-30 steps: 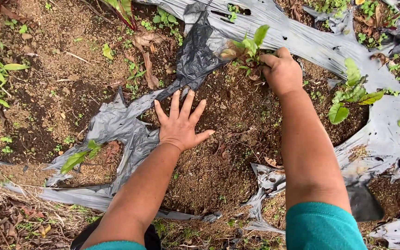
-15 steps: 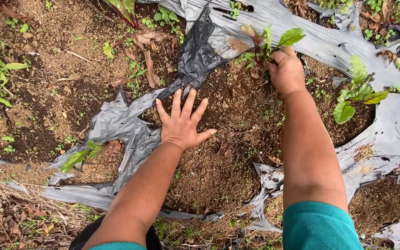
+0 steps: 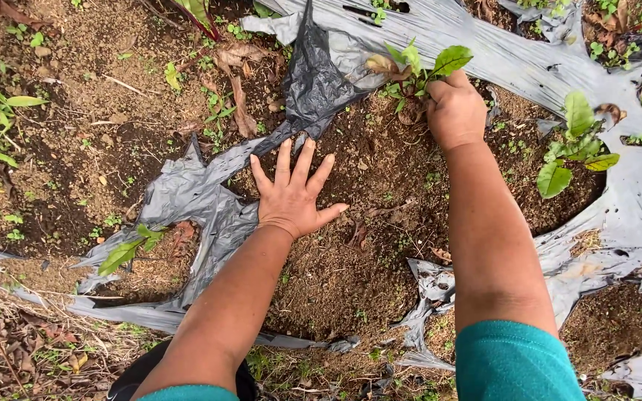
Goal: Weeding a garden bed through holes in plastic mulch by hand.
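My right hand [image 3: 455,111] is closed around the base of a small green leafy plant [image 3: 417,63] at the far edge of a patch of bare brown soil [image 3: 351,260]. Its leaves stick up above my fingers. My left hand [image 3: 291,197] lies flat on the soil with fingers spread, right beside a torn sheet of grey-black plastic mulch [image 3: 195,197]. Both forearms reach in from the bottom, with teal sleeves at the elbows.
More torn plastic [image 3: 618,215] covers the ground to the right and across the top. Another leafy seedling [image 3: 570,152] grows right of my right arm, and one small plant [image 3: 131,249] sits at the left. Dry leaves and weeds [image 3: 9,126] lie at the left.
The right hand has tugged the plant a little upward and to the right, so its leaves have shifted. The left hand has stayed flat on the soil.
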